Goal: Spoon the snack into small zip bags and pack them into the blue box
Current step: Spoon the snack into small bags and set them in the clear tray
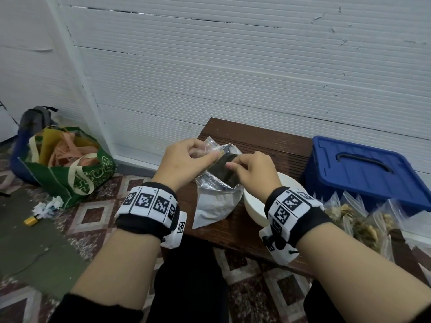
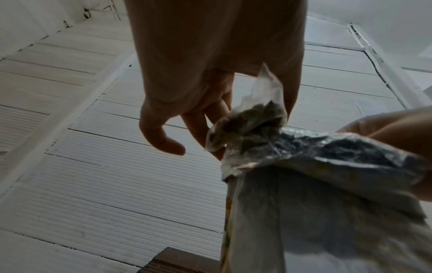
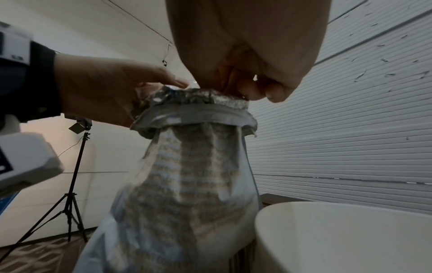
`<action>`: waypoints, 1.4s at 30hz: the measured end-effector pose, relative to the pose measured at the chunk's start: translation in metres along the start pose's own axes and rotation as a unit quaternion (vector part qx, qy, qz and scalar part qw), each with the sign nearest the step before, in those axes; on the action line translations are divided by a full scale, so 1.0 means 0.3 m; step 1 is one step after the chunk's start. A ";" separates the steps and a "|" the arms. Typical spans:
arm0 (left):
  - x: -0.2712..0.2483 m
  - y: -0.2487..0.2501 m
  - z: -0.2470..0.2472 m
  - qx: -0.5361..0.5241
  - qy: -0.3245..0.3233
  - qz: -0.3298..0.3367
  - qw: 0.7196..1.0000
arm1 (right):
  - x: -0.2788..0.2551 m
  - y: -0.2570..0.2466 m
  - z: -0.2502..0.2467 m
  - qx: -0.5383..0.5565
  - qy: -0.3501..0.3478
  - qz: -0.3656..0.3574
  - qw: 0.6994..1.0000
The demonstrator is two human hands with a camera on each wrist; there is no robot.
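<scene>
Head view: both hands, left (image 1: 184, 157) and right (image 1: 253, 170), pinch the crinkled silver snack bag's (image 1: 215, 201) rolled-down mouth.

On my left wrist feed, my left hand (image 2: 210, 73) hangs down from the top, its fingers (image 2: 198, 125) pinching a small clear zip bag (image 2: 252, 122) with brownish snack (image 2: 259, 118) inside. The little bag sits at the crumpled mouth of a silvery pouch (image 2: 327, 194), which my right hand (image 2: 397, 129) grips from the right edge. A corner of the brown bench (image 2: 177, 262) shows below, against the white ribbed wall (image 2: 93, 184).
</scene>
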State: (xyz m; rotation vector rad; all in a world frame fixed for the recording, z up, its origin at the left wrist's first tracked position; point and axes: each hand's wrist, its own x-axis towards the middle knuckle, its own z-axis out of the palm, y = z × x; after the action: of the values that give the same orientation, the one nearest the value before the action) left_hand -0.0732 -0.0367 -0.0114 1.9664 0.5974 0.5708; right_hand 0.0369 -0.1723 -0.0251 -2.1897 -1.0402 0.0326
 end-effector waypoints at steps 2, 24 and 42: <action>0.000 -0.002 0.002 0.000 0.001 -0.005 1.000 | 0.002 0.004 -0.003 0.030 -0.001 0.024 0.999; -0.006 0.013 -0.056 0.062 -0.004 0.003 0.998 | 0.082 0.029 -0.247 0.142 0.255 0.240 0.926; 0.019 0.025 0.000 0.129 -0.070 0.010 0.989 | 0.140 -0.047 -0.262 0.116 0.216 0.204 0.948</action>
State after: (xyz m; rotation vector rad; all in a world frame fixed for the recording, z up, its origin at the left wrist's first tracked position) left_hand -0.0675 -0.0362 -0.0039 2.2368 0.5874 0.3781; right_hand 0.0797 -0.1832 0.0538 -2.0320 -0.3148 -0.1271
